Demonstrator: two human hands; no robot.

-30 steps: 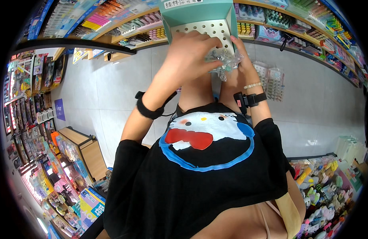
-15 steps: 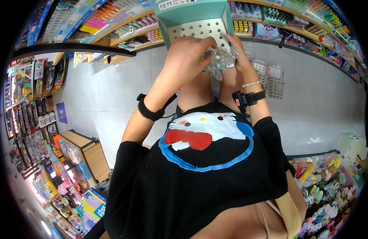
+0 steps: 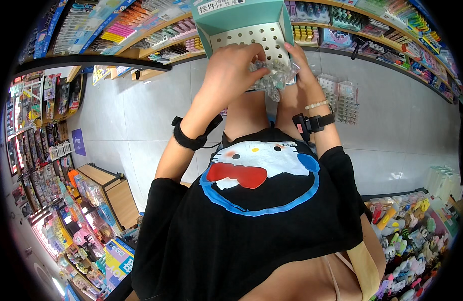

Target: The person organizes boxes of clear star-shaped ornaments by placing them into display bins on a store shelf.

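A mint-green display box (image 3: 236, 20) with a white, hole-punched insert (image 3: 262, 36) stands in front of my knees. On its near edge lies a crumpled heap of small clear plastic packets (image 3: 274, 80), some hanging over the front. My left hand (image 3: 230, 70) reaches over the near left of the insert, its thumb and forefinger closed on the heap. What exactly sits in that pinch is partly hidden by the hand. Along the box's right side, my right hand (image 3: 304, 67) grips its near corner, fingertips on the wall and palm against the packets.
Right of my knees, two clear blister trays (image 3: 347, 103) lie on the grey tiled floor (image 3: 392, 115). Shelves of pens (image 3: 126, 30) curve around the far side. A wooden cabinet (image 3: 111, 198) stands at the left, and plush toys (image 3: 412, 246) fill a display at the lower right.
My left hand has shifted slightly left, its fingers drawing back a little over the packets. The box has tilted very slightly; my right hand stays at its side.
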